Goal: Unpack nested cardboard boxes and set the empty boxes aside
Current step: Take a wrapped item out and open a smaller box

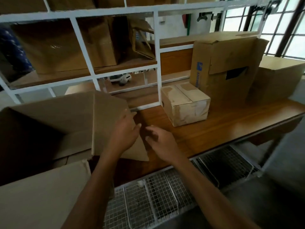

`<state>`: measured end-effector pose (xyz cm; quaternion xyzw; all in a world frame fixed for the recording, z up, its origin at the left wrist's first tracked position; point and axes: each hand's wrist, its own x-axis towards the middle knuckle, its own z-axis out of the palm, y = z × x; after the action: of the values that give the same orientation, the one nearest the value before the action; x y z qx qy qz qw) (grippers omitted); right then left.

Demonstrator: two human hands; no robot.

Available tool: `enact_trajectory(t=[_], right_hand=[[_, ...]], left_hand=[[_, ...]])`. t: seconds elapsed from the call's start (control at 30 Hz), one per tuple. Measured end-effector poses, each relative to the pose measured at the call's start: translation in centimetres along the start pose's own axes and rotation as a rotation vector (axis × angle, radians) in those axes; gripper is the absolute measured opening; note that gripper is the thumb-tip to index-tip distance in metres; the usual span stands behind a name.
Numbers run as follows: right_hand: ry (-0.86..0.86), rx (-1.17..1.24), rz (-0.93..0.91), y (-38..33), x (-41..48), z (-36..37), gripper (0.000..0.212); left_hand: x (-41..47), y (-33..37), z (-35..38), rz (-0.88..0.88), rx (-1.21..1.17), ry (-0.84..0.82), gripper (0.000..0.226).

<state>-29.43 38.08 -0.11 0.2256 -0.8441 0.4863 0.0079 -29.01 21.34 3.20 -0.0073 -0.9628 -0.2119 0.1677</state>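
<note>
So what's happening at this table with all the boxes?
A person is unpacking cardboard boxes. Their left hand rests on the flap of a large open brown box; the right hand hovers beside it, empty. A small taped box and a tall brown box stand on the wooden table.

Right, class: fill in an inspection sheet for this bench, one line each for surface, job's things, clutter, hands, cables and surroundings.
Surface: wooden bench, partly bare.
Job's things: open box at left; taped small box; tall box; open box far right.
Clutter: nothing seen.
Hands: left hand on the open box's flap; right hand empty, fingers loose.
Cables: nothing seen.
Surroundings: white shelf frame holding more cartons; wire racks below; windows.
</note>
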Motion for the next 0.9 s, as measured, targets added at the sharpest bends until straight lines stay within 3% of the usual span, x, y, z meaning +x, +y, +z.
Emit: enact_trajectory(t=[0.17,0.3,0.57,0.9], right_hand=[[0.189,0.059,0.119,4.2,-0.5,-5.1,0.04],[0.31,0.043,0.139,7.9,0.2,-8.7,0.036],[0.4,0.071,0.23,14.0,6.3,-12.9,0.03],[0.323,0.063,0.336,21.5,12.3,-13.6,0.04]], left_hand=[[-1.2,3.3,4.7,-0.017,-0.508,0.104,0.052],[1.0,4.5,8.7,0.003,-0.746,0.081,0.05],[10.0,5.7,15.2,-0.061,-0.814,0.025,0.049],[14.9,5.3,22.0,-0.291,-0.719,-0.111,0.048]])
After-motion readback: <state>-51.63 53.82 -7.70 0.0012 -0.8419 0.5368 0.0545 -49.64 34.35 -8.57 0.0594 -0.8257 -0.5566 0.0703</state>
